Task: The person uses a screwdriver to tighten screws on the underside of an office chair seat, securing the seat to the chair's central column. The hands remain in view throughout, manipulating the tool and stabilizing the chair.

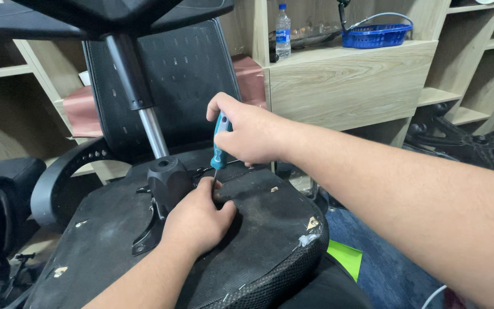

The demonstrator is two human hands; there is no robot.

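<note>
While the right hand (253, 134) grips a teal-handled screwdriver (219, 146) upright, the left hand (198, 220) pinches its tip against the overturned chair seat (258, 229).

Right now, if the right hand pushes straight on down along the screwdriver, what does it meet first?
Probably the left hand, whose fingertips sit at the screwdriver tip, then the seat underside. The right hand points down; the tip itself is hidden.

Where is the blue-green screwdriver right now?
In the head view, the teal-handled screwdriver stands upright mid-frame in the right hand, tip down by the left hand on the upturned chair seat.
</note>
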